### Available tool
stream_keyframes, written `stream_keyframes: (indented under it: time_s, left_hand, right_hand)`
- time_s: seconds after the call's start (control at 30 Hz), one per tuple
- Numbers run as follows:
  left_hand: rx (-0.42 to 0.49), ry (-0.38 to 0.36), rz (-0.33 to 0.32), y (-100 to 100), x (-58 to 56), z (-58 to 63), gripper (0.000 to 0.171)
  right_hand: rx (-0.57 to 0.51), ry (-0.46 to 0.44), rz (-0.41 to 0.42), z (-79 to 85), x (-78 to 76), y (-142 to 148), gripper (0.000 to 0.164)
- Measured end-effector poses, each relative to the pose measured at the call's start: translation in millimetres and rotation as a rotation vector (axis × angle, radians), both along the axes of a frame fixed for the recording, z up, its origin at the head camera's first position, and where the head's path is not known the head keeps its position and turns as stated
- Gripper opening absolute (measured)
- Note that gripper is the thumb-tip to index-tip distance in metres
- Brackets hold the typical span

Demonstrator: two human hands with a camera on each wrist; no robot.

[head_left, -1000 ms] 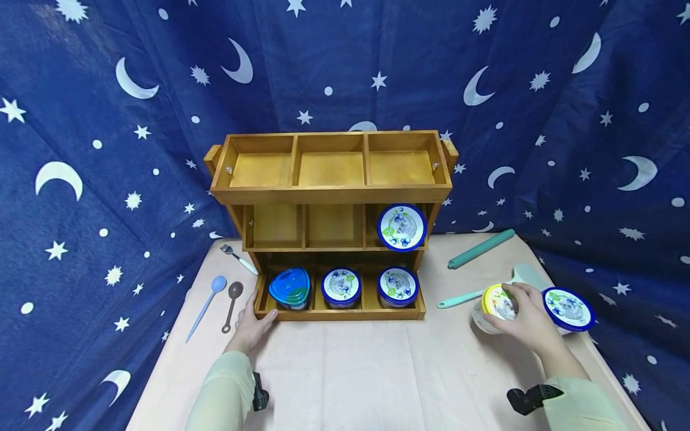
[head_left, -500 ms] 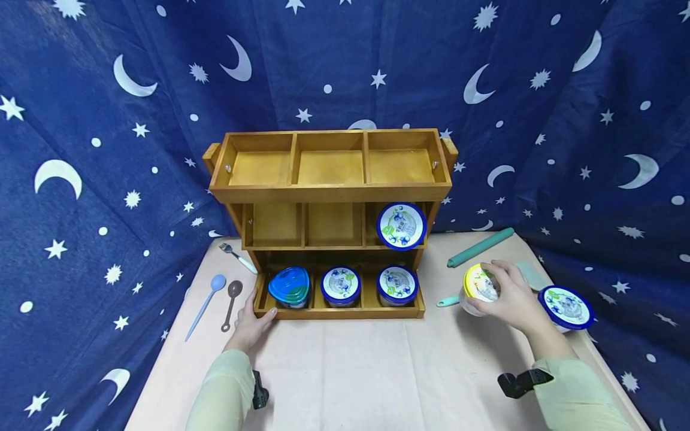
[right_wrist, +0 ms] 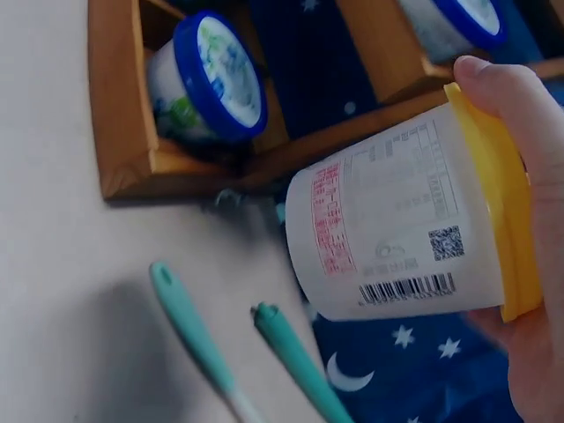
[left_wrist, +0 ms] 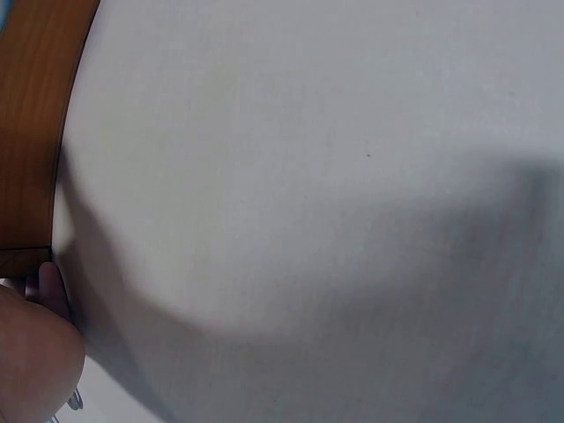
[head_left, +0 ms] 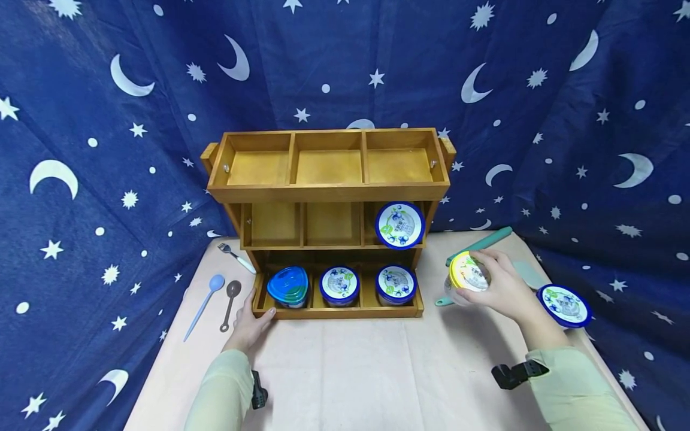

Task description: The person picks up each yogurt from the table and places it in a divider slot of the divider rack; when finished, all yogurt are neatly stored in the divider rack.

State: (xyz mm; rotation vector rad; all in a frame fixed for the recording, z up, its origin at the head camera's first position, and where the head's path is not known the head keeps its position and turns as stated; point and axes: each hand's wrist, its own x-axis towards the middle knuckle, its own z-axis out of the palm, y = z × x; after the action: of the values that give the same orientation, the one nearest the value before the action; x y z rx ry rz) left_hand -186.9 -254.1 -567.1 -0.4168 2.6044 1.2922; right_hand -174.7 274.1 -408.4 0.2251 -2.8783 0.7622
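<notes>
Presently, right grip (head_left: 502, 287) is holding yellow-lidded tub (head_left: 465, 274), four o'clock from rack (head_left: 329, 193); left grip (head_left: 250, 325) is apparently clasping rack's seven-o'clock corner.

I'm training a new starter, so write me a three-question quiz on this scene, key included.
1. Which hand holds the yellow-lidded tub?
2. True or false: the left hand holds the fork.
3. How many round, blue-rimmed lids are in the rack? (a) two (b) three (c) five

Key:
1. The right hand.
2. False; it touches the rack.
3. b
</notes>
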Motion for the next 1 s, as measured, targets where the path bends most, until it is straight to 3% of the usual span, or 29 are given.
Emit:
stream_keyframes:
  time_s: [0.37,0.63,1.0]
  left_hand:
    - [-0.003,0.019,-0.014,0,0.1,0.7,0.091]
    - [0.02,0.01,-0.009,-1,0.8,0.2,0.091]
    - [0.012,0.033,-0.01,-1,0.5,-1.9,0.091]
  right_hand:
    - [0.002,0.093,0.077,26.5,3.6,-22,0.089]
    - [0.007,0.066,0.134,47.7,10.3,-45,0.087]
    - [-0.016,0.112,0.285,43.5,13.6,-70,0.091]
